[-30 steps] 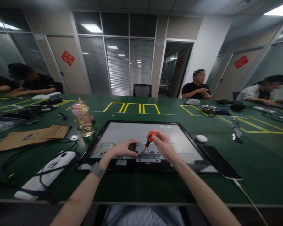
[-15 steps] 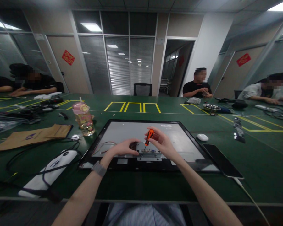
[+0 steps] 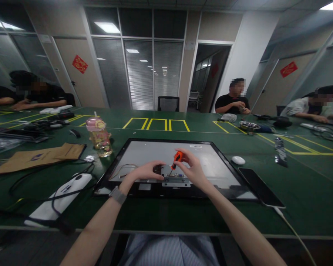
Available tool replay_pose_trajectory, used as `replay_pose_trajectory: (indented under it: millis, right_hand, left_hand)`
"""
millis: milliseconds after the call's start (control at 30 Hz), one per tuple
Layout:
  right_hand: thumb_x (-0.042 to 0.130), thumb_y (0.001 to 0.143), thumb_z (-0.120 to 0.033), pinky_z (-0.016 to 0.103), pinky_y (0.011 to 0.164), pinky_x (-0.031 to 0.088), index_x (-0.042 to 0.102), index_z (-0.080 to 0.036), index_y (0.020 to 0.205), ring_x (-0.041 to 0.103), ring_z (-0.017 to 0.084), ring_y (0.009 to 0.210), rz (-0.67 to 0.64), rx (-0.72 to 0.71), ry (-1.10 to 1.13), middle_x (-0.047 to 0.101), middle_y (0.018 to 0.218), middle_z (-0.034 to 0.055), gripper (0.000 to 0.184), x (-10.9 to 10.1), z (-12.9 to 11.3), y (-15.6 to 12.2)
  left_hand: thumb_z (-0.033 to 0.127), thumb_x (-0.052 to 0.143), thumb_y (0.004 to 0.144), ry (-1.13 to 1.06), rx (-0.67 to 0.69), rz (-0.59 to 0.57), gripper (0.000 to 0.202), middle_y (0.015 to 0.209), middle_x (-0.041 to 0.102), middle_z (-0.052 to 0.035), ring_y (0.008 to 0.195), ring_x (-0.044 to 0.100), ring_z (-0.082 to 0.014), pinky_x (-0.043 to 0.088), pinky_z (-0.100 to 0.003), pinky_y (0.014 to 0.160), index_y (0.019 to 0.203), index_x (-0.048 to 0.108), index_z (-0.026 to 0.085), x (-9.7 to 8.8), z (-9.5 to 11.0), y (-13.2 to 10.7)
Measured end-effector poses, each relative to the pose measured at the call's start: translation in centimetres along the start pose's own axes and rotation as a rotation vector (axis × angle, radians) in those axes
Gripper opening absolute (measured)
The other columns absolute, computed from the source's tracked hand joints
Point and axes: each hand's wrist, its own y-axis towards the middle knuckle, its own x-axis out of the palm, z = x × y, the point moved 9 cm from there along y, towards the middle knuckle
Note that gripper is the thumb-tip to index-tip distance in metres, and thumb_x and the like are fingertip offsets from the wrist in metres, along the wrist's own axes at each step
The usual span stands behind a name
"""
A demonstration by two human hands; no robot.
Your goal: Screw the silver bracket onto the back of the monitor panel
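- The right hand (image 3: 193,170) held an orange-and-black screwdriver (image 3: 178,157) by its handle, thumb and fingers pinched together around the grip.
- The left hand (image 3: 148,171) was part-open, thumb and forefinger parted in a C. Its thumb tip was at the left end of a metal bracket (image 3: 176,184), with a dark piece (image 3: 157,169) showing between thumb and forefinger. Whether it gripped either one could not be told.
- Key relation: the screwdriver's long axis slanted, handle up and to the right, thin shaft down and to the left toward the left part of the bracket. The bracket lay below and to the left of the right hand, directly right of the left thumb. Its long axis ran left to right, along the near edge of the flat panel (image 3: 135,151).
- Of the two hands, the left was nearer the bracket's left end; the right alone was on the tool.
- The panel lay flat on the green table (image 3: 166,218), grey face up within a black border, both hands above its near half.
- A phone (image 3: 261,186) lay just beside the panel's right edge; a white power strip (image 3: 61,199) lay to its left, crossed by black cable.
- Hard to make out: the shaft's tip, too fine to show whether it touched a screw head or only hung close. The left fingers' undersides were hidden, as was part of the dark piece. Connectors on the bracket were small and blurred. Both forearms were cut off by the lower frame edge.
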Motion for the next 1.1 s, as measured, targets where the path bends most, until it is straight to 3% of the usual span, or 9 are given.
replay_pose_trajectory:
  millis: [133, 200, 333, 433, 533, 633, 800, 900, 1100]
  right_hand:
    - [0.047, 0.089, -0.019, 0.037, 0.083, 0.052, 0.038, -0.027, 0.127, 0.063, 0.017, 0.088, -0.121, 0.001, 0.099, 0.058, 0.111, 0.0083, 0.041, 0.9, -0.3, 0.0]
    - [0.046, 0.089, -0.019, 0.038, 0.085, 0.051, 0.037, -0.027, 0.128, 0.061, 0.018, 0.095, -0.161, -0.006, 0.078, 0.054, 0.117, 0.0094, 0.041, 1.2, -0.4, -0.1]
    - [0.058, 0.082, -0.020, 0.038, 0.084, 0.051, 0.049, -0.025, 0.119, 0.058, 0.019, 0.092, -0.095, -0.051, -0.052, 0.055, 0.108, 0.0083, 0.039, 0.6, -0.5, 0.0]
    - [0.057, 0.082, -0.017, 0.038, 0.084, 0.051, 0.045, -0.026, 0.123, 0.059, 0.019, 0.090, -0.067, -0.046, -0.028, 0.057, 0.104, 0.0078, 0.043, 0.5, -0.2, 0.0]
    - [0.053, 0.084, -0.014, 0.040, 0.088, 0.050, 0.038, -0.027, 0.127, 0.061, 0.018, 0.092, -0.112, -0.016, 0.074, 0.057, 0.109, 0.0083, 0.047, 0.9, -0.2, -0.1]
    - [0.053, 0.084, -0.016, 0.039, 0.088, 0.050, 0.041, -0.028, 0.124, 0.060, 0.018, 0.096, -0.160, -0.001, 0.100, 0.053, 0.116, 0.0086, 0.043, 1.3, -0.6, -0.1]
    - [0.062, 0.079, -0.020, 0.035, 0.080, 0.053, 0.052, -0.027, 0.114, 0.057, 0.017, 0.087, -0.033, -0.016, 0.015, 0.054, 0.103, 0.0057, 0.036, 0.3, -0.3, 0.0]
    - [0.059, 0.081, -0.020, 0.035, 0.079, 0.053, 0.046, -0.027, 0.119, 0.059, 0.017, 0.087, -0.018, -0.015, 0.068, 0.058, 0.098, 0.0055, 0.040, 0.4, 0.1, -0.1]
    - [0.053, 0.085, -0.019, 0.037, 0.084, 0.051, 0.039, -0.028, 0.121, 0.061, 0.017, 0.093, -0.105, 0.043, 0.203, 0.053, 0.114, 0.0081, 0.039, 1.5, 0.3, -0.2]
  left_hand:
    - [0.046, 0.071, 0.063, 0.016, 0.000, 0.003, 0.071, 0.131, 0.050, -0.0049, 0.119, 0.046, -0.0264, 0.033, -0.037, 0.103, 0.127, 0.048, 0.024, 0.0, -0.2, 0.0]
    - [0.046, 0.071, 0.064, 0.018, -0.002, 0.000, 0.071, 0.131, 0.050, -0.0051, 0.119, 0.047, -0.0262, 0.033, -0.037, 0.103, 0.127, 0.048, 0.024, 0.0, -0.3, 0.1]
    - [0.046, 0.070, 0.065, 0.014, -0.010, -0.009, 0.071, 0.131, 0.050, -0.0056, 0.118, 0.047, -0.0258, 0.034, -0.036, 0.102, 0.127, 0.047, 0.023, 0.0, -0.3, 0.0]
    - [0.046, 0.070, 0.065, 0.014, -0.016, -0.002, 0.070, 0.130, 0.051, -0.0054, 0.118, 0.048, -0.0263, 0.035, -0.037, 0.102, 0.127, 0.047, 0.023, 0.0, -0.2, -0.1]
    - [0.046, 0.071, 0.064, 0.015, -0.008, 0.005, 0.070, 0.131, 0.050, -0.0054, 0.119, 0.047, -0.0272, 0.034, -0.037, 0.102, 0.126, 0.048, 0.023, -0.1, 0.0, 0.0]
    - [0.047, 0.071, 0.063, 0.014, -0.002, -0.003, 0.071, 0.132, 0.050, -0.0056, 0.120, 0.046, -0.0269, 0.034, -0.037, 0.103, 0.126, 0.048, 0.023, 0.0, 0.1, 0.0]
    - [0.044, 0.071, 0.065, 0.004, -0.002, -0.004, 0.068, 0.129, 0.052, -0.0054, 0.117, 0.048, -0.0259, 0.035, -0.037, 0.101, 0.126, 0.049, 0.024, 0.0, 0.1, -0.1]
    - [0.043, 0.071, 0.065, 0.013, -0.017, -0.002, 0.070, 0.130, 0.051, -0.0059, 0.118, 0.048, -0.0258, 0.035, -0.037, 0.101, 0.127, 0.047, 0.023, 0.0, 0.0, -0.1]
    - [0.045, 0.071, 0.064, 0.028, -0.011, 0.005, 0.070, 0.132, 0.049, -0.0057, 0.120, 0.046, -0.0262, 0.033, -0.037, 0.103, 0.127, 0.048, 0.024, -0.1, 0.0, 0.0]
